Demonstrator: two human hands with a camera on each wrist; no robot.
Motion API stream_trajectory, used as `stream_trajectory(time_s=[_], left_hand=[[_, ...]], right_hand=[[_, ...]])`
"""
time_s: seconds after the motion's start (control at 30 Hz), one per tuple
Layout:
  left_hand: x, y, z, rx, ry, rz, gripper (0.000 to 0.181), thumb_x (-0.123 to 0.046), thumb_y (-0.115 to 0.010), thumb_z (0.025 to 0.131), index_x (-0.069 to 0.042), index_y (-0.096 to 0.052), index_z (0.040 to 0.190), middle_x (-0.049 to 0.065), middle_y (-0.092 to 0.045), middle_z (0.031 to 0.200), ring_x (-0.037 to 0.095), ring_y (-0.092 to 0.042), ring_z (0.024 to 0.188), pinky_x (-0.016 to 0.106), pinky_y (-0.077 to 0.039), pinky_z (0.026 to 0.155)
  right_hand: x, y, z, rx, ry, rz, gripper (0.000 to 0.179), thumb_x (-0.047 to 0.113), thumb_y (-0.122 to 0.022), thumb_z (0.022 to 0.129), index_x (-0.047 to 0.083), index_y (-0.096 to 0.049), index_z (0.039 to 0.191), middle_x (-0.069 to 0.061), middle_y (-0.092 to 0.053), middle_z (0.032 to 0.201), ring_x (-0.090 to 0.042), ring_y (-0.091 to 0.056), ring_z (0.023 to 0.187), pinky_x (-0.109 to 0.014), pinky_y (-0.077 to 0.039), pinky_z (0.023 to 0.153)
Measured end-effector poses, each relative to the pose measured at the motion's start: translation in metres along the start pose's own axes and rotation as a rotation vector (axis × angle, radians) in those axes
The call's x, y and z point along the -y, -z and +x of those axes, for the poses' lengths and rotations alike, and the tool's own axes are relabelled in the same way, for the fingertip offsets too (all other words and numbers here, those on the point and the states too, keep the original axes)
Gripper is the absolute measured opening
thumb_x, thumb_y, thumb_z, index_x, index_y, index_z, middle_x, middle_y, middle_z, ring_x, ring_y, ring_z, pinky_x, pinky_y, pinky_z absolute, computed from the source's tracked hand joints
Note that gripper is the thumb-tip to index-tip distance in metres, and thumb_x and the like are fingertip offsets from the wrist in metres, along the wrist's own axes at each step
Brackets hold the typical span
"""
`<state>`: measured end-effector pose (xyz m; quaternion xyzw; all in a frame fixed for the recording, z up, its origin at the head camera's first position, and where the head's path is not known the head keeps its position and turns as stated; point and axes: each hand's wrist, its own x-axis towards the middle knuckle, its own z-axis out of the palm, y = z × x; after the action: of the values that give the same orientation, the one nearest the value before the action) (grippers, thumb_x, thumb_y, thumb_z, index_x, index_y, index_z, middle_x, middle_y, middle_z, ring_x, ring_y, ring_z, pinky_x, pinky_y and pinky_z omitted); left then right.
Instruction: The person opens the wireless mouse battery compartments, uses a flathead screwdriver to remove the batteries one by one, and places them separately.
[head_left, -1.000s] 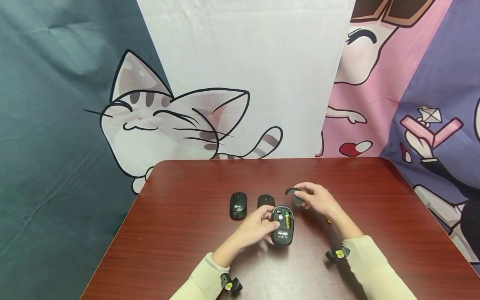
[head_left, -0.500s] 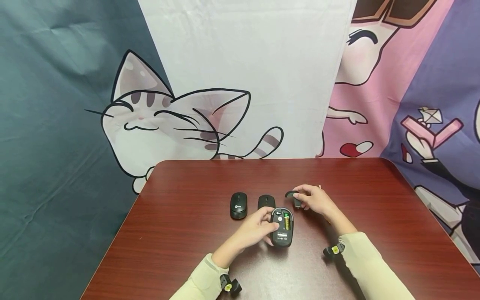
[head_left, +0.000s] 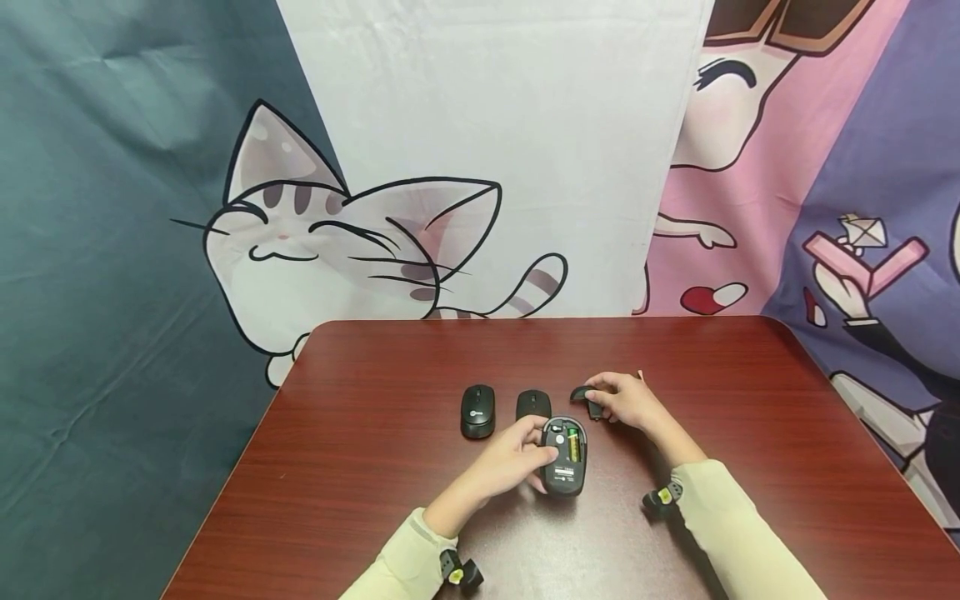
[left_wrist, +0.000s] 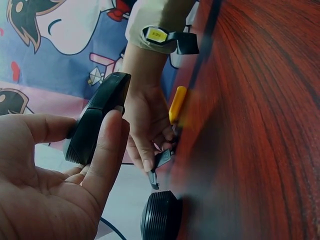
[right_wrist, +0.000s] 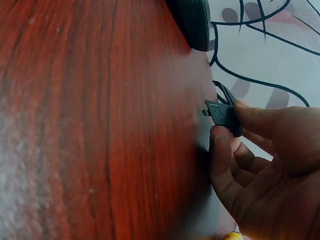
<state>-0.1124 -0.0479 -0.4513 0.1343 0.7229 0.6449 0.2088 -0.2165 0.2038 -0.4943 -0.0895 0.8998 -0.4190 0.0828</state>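
Observation:
My left hand [head_left: 513, 457] holds a black computer mouse [head_left: 564, 479] with its underside up, thumb across the underside. Its battery bay is uncovered, and a green and yellow battery [head_left: 573, 444] lies inside. To the right and farther back, my right hand [head_left: 630, 403] pinches the black battery cover [right_wrist: 223, 116] between thumb and fingers. A small tab sticks out from the flat part of this cover, and a curved piece rises at its other end. In the left wrist view the cover is close over the table, beyond the held mouse [left_wrist: 95, 120].
Two more black mice lie on the reddish wooden table [head_left: 360, 467]: a left mouse [head_left: 477, 411] and a middle mouse [head_left: 533, 402], partly hidden behind my left hand. A yellow handle [left_wrist: 177, 105] lies beside my right hand. A printed cloth [head_left: 525, 125] hangs behind the table.
My right hand has come down slightly and a little toward me, still pinching the battery cover. The left hand and its mouse have hardly moved.

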Motion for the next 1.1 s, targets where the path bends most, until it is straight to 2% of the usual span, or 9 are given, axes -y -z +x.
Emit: stream_trajectory(time_s=[0.17, 0.23, 0.33, 0.43, 0.5, 0.63, 0.73, 0.83, 1.1], left_hand=[[-0.0001, -0.0004, -0.0005, -0.004, 0.003, 0.0, 0.046, -0.011, -0.064, 0.097, 0.0, -0.049, 0.139, 0.011, -0.067, 0.108, 0.019, -0.069, 0.071, 0.061, -0.062, 0.067], [0.0001, -0.0004, -0.0006, -0.003, 0.005, -0.001, 0.046, -0.011, -0.064, 0.097, 0.0, -0.049, 0.139, 0.01, -0.067, 0.108, 0.019, -0.069, 0.071, 0.063, -0.061, 0.068], [0.0006, -0.0005, -0.0001, 0.0, 0.002, -0.002, 0.046, -0.011, -0.064, 0.097, 0.0, -0.049, 0.138, 0.01, -0.067, 0.107, 0.019, -0.068, 0.07, 0.063, -0.061, 0.068], [0.0013, -0.0004, 0.0007, 0.004, -0.003, -0.002, 0.045, -0.009, -0.064, 0.097, 0.002, -0.049, 0.137, 0.011, -0.066, 0.106, 0.018, -0.068, 0.07, 0.062, -0.061, 0.068], [0.0014, -0.0003, 0.0009, 0.006, -0.007, -0.002, 0.044, -0.008, -0.063, 0.097, 0.003, -0.048, 0.137, 0.011, -0.066, 0.105, 0.018, -0.068, 0.07, 0.062, -0.061, 0.068], [0.0014, 0.0, 0.0004, 0.003, -0.009, 0.002, 0.045, -0.008, -0.063, 0.097, 0.003, -0.048, 0.138, 0.011, -0.067, 0.105, 0.018, -0.067, 0.069, 0.064, -0.06, 0.068], [0.0013, 0.0001, -0.0001, -0.001, -0.006, 0.004, 0.046, -0.008, -0.063, 0.096, 0.002, -0.048, 0.139, 0.011, -0.067, 0.105, 0.017, -0.067, 0.067, 0.066, -0.06, 0.069], [0.0007, 0.0001, -0.0003, -0.004, -0.004, 0.003, 0.046, -0.008, -0.064, 0.096, 0.002, -0.049, 0.139, 0.011, -0.067, 0.104, 0.017, -0.067, 0.066, 0.067, -0.059, 0.07], [0.0022, -0.0004, 0.0005, -0.003, -0.004, -0.003, 0.046, -0.008, -0.064, 0.096, 0.002, -0.049, 0.138, 0.011, -0.067, 0.104, 0.018, -0.067, 0.068, 0.066, -0.06, 0.069]], right_hand=[[0.0004, -0.0019, 0.0019, -0.01, -0.006, -0.043, 0.023, 0.018, -0.068, 0.098, 0.003, -0.07, 0.116, -0.002, -0.065, 0.068, -0.015, -0.062, 0.056, -0.038, -0.061, 0.061], [0.0004, -0.0028, 0.0029, -0.019, -0.011, -0.067, 0.023, 0.018, -0.069, 0.097, 0.004, -0.07, 0.115, -0.001, -0.065, 0.067, -0.014, -0.062, 0.055, -0.048, -0.062, 0.084], [0.0, -0.0034, 0.0042, -0.037, -0.006, -0.117, 0.024, 0.02, -0.07, 0.096, 0.005, -0.071, 0.114, 0.001, -0.066, 0.065, -0.012, -0.063, 0.054, -0.064, -0.024, 0.12], [-0.0002, -0.004, 0.0051, -0.058, -0.001, -0.15, 0.024, 0.021, -0.071, 0.096, 0.005, -0.071, 0.113, 0.002, -0.067, 0.063, -0.012, -0.064, 0.052, -0.071, -0.001, 0.12], [-0.0006, -0.0048, 0.0054, -0.066, -0.002, -0.158, 0.024, 0.02, -0.071, 0.096, 0.004, -0.071, 0.113, 0.002, -0.068, 0.064, -0.012, -0.065, 0.052, -0.072, -0.006, 0.12], [-0.0011, -0.0067, 0.0061, -0.064, -0.018, -0.162, 0.024, 0.02, -0.069, 0.097, 0.003, -0.071, 0.114, 0.0, -0.069, 0.07, -0.012, -0.065, 0.053, -0.062, -0.042, 0.109], [-0.0014, -0.0066, 0.0071, -0.067, -0.021, -0.183, 0.025, 0.02, -0.069, 0.097, 0.003, -0.071, 0.115, 0.0, -0.07, 0.072, -0.011, -0.065, 0.053, -0.061, -0.04, 0.112], [-0.0005, -0.0061, 0.007, -0.076, -0.02, -0.202, 0.025, 0.02, -0.07, 0.096, 0.003, -0.071, 0.115, -0.002, -0.071, 0.075, -0.011, -0.065, 0.051, -0.065, -0.023, 0.119], [0.0002, -0.0076, 0.0087, -0.122, -0.012, -0.291, 0.023, 0.022, -0.073, 0.093, 0.007, -0.073, 0.111, -0.012, -0.07, 0.096, -0.026, -0.068, 0.081, -0.057, -0.049, 0.1]])
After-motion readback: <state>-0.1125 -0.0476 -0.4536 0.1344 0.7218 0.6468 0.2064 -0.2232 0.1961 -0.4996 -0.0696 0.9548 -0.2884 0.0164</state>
